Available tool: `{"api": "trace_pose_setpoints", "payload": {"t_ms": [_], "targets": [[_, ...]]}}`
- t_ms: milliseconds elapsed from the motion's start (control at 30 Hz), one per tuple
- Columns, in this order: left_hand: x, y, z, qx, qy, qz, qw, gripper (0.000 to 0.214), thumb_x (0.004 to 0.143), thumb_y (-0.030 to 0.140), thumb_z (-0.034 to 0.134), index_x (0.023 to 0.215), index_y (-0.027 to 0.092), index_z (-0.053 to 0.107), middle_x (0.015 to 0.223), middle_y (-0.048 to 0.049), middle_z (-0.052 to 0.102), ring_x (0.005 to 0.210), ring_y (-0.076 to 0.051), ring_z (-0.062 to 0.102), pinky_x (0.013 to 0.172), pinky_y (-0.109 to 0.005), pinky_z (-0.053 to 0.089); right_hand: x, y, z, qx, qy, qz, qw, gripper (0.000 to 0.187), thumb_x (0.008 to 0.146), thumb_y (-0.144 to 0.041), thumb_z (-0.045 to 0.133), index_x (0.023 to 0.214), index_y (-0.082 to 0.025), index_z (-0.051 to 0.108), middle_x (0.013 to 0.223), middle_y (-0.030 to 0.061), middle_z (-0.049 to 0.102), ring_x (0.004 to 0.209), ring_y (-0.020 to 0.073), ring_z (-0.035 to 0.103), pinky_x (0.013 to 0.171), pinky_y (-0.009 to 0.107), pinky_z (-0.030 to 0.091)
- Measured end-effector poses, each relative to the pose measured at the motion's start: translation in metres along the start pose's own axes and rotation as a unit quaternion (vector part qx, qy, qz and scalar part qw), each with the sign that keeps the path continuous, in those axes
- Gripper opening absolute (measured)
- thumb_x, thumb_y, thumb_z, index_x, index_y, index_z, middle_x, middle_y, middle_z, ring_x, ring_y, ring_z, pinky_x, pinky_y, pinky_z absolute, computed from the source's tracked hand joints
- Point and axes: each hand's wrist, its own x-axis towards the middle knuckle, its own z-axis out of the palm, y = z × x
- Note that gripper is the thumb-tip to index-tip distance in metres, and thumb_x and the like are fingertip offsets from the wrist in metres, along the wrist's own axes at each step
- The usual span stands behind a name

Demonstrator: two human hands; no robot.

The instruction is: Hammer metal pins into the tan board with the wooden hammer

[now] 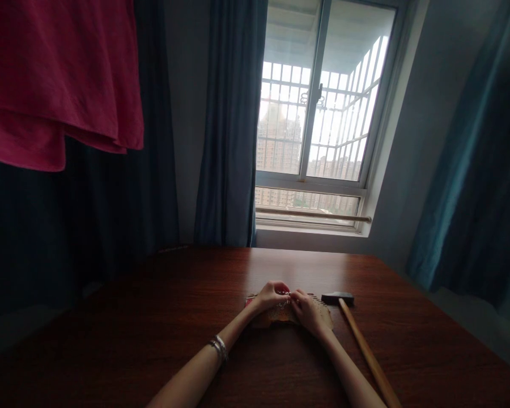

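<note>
My left hand (272, 296) and my right hand (306, 313) meet over a tan, uneven-edged flat piece (325, 316) on the table. Both hands are closed, with fingertips pinched close together. Between the fingertips is something small with whitish and reddish spots, too small to name. Along the flat piece's far edge runs a row of short dark marks, and its left end looks red and white. My hands cover much of its middle. To the right of my right hand lies a hammer (359, 337) with a dark head and a long wooden handle, untouched.
The dark red-brown wooden table (153, 340) reaches back to the wall below a barred window (310, 113). Blue curtains (232, 124) hang on both sides. A pink cloth (63, 79) hangs at the upper left.
</note>
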Motion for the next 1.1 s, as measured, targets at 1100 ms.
{"api": "trace_pose_setpoints", "payload": {"t_ms": [1100], "targets": [[-0.0021,0.0007,-0.0021,0.048,0.013,0.006,0.999,0.024,0.068,0.032,0.061,0.079,0.011,0.066,0.071,-0.0008,0.063,0.070,-0.013,0.055,0.062,-0.020,0.040,-0.0004,0.0035,0.0032,-0.047,0.004,0.004,0.999,0.020,0.085,-0.022,0.041,0.076,-0.024,0.058,0.080,0.0009,0.058,0.074,0.0132,0.054,0.069,0.021,0.040]]}}
